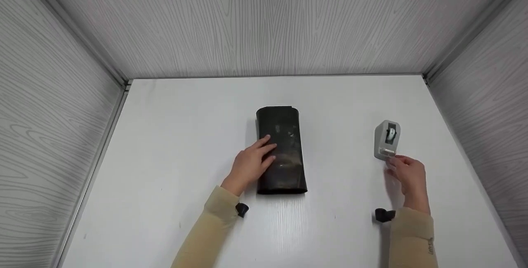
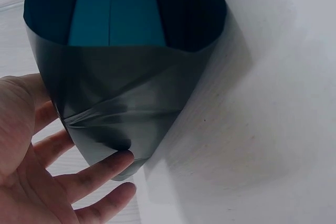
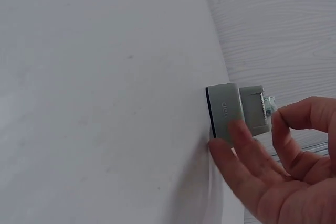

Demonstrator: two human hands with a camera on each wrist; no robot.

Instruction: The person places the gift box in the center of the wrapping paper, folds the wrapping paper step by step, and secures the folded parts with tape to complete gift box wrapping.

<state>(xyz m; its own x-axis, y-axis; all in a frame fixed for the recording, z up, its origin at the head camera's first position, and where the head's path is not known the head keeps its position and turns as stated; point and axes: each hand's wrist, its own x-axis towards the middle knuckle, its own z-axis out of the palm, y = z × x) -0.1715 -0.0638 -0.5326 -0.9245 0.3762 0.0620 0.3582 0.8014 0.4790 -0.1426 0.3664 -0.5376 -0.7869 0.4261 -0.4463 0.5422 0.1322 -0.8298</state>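
Note:
A black sheet (image 1: pixel 285 144), folded into a flattened tube, lies on the table in front of me. The left wrist view looks into its near end, where a teal box-like thing (image 2: pixel 118 19) sits inside. My left hand (image 1: pixel 248 165) rests on the tube's left side with its fingers spread and fairly straight. Off to the right stands a grey tape dispenser (image 1: pixel 378 142). At its toothed cutter, my right hand (image 1: pixel 412 179) pinches the clear tape's end (image 3: pixel 269 106) between thumb and index finger. The other right-hand fingers (image 3: pixel 231 163) extend beside the dispenser's front.
The white table (image 1: pixel 177 136) carries the tube and the dispenser, set well apart. Grey wood-grain panels (image 1: pixel 264 24) enclose it at the back and both sides. Small black wrist cameras (image 1: pixel 384 215) are strapped at both cuffs.

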